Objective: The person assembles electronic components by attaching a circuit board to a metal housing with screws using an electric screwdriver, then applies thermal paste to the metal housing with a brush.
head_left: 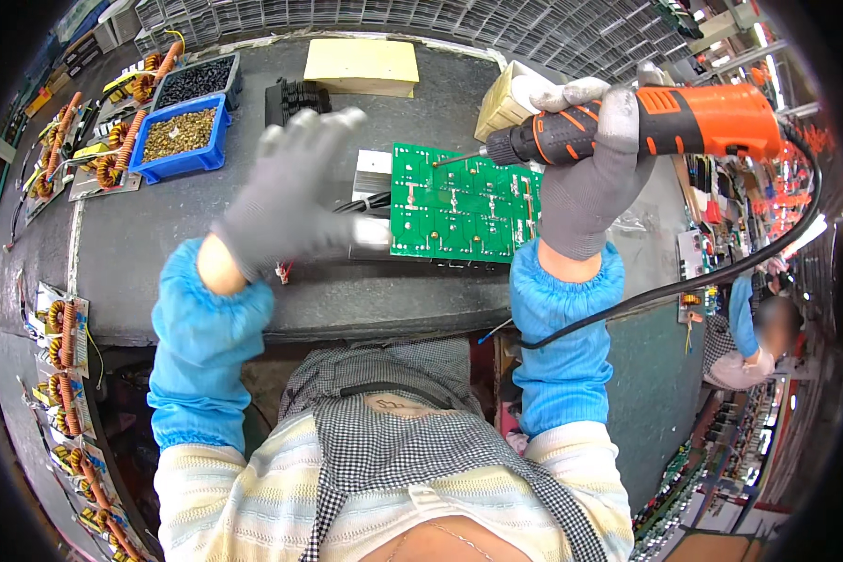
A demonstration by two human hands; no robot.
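My right hand (595, 178), in a grey glove, is wrapped round an orange and black electric screwdriver (670, 122). Its thin bit points left, and the tip is at the upper part of a green circuit board (459, 211); whether it sits in a screw I cannot tell. The board lies flat on the dark bench, with a silver metal heatsink (373, 176) and black wires (370, 201) at its left side. My left hand (295, 192), also gloved, hovers left of the board, fingers spread and a little blurred, holding nothing.
Left of my left hand stand a blue bin (185, 140) of brass-coloured small parts and a bin (197, 82) of black ones. A yellow block (361, 67) and a cream box (510, 98) sit behind the board. The screwdriver's black cable (693, 281) loops over my right sleeve. Another person (745, 337) is at right.
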